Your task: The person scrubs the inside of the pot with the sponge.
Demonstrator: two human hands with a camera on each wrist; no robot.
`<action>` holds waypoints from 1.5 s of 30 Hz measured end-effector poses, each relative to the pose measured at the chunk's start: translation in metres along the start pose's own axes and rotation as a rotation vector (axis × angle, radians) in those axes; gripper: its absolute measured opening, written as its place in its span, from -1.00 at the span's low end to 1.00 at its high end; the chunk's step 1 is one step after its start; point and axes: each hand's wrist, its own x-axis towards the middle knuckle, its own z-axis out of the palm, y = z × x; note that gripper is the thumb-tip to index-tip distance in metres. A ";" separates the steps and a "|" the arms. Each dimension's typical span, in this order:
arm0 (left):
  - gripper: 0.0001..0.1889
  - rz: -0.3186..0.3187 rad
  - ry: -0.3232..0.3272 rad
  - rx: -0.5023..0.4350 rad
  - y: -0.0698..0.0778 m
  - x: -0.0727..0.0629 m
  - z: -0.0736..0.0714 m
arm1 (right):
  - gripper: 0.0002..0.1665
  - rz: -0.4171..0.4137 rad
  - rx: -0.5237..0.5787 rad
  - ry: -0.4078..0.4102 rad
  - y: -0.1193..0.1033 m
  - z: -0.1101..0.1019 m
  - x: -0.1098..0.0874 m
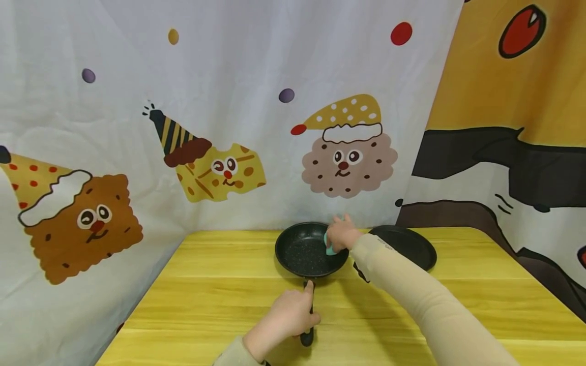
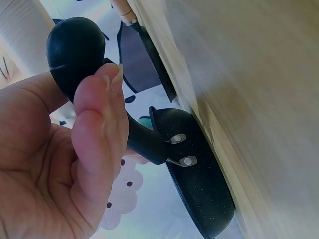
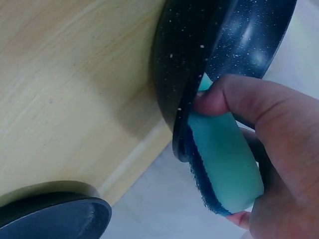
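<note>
A black speckled frying pan point(image 1: 304, 256) sits on the wooden table, its handle pointing toward me. My left hand point(image 1: 290, 312) grips the black handle point(image 2: 144, 142), index finger laid along it toward the pan. In the left wrist view, two rivets join the handle to the pan wall. My right hand point(image 1: 343, 234) pinches a teal sponge point(image 3: 227, 154) at the pan's right side. The sponge's dark scouring layer point(image 3: 202, 177) lies against the rim, and my thumb is over the pan's inner side. Part of the sponge is hidden by my fingers.
A second, shallower black pan point(image 1: 412, 246) lies to the right, partly behind my right sleeve point(image 1: 412, 290). The table point(image 1: 215, 290) ends at the back against a printed cloth curtain point(image 1: 247, 101). A wooden handle point(image 2: 121, 9) shows at the top of the left wrist view.
</note>
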 end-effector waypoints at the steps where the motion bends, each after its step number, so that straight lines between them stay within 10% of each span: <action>1: -0.26 0.001 0.002 0.000 0.000 0.000 0.000 | -0.88 0.006 0.010 -0.008 0.000 -0.001 -0.001; 14: -0.26 -0.003 -0.005 0.002 0.000 0.000 0.001 | -0.66 0.034 0.134 -0.164 0.000 -0.008 -0.006; 30: -0.27 0.031 0.013 0.048 -0.002 0.001 0.002 | -0.95 -0.101 0.318 -0.381 -0.011 -0.014 -0.007; 45: -0.27 0.033 -0.017 0.053 -0.001 0.000 0.000 | -0.62 -0.145 0.447 -0.460 -0.022 -0.017 -0.009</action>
